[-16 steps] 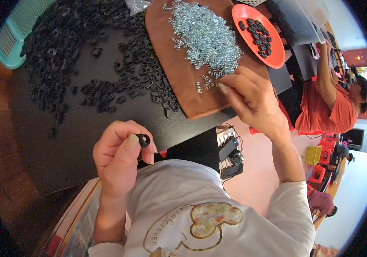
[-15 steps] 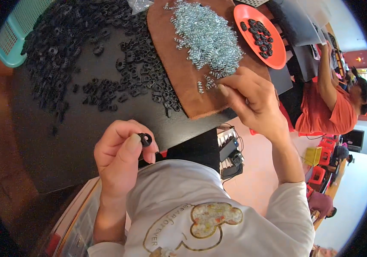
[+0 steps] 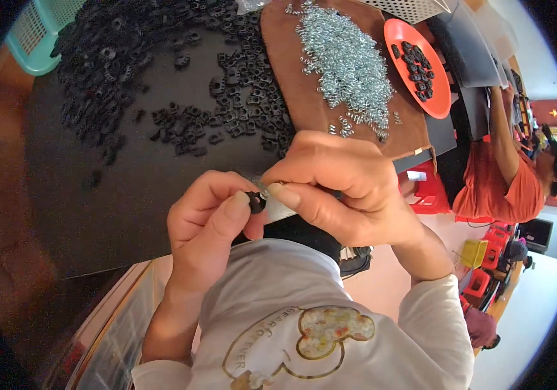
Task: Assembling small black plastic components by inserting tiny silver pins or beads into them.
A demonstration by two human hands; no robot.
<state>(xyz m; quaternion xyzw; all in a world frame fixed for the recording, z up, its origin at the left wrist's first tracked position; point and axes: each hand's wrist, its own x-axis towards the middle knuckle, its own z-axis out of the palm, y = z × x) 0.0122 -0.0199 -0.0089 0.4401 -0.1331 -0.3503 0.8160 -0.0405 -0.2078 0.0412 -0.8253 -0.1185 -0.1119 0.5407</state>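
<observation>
My left hand [image 3: 210,224] pinches a small black plastic piece [image 3: 256,203] with a hole in it, between thumb and fingers. Against its opening, my right hand [image 3: 350,185] holds a tiny metal spring [image 3: 265,194], mostly hidden by the thumb and forefinger. Both hands meet just off the near edge of the dark table [image 3: 135,227]. Beyond them, a heap of silvery coil springs [image 3: 346,65] lies on a brown cloth [image 3: 294,91]. Loose black plastic pieces [image 3: 249,97] spread to the left of the cloth.
An orange-red plate [image 3: 440,97] with several black pieces sits right of the springs. A green basket [image 3: 35,55] stands at the far left, a white perforated basket [image 3: 415,9] at the back. At right, a person in an orange shirt [image 3: 489,185] works beside a translucent bin [image 3: 473,58].
My right hand has come from the spring heap toward the left hand, bringing a spring to the black piece. My left hand has shifted slightly right; the whole view has shifted too.
</observation>
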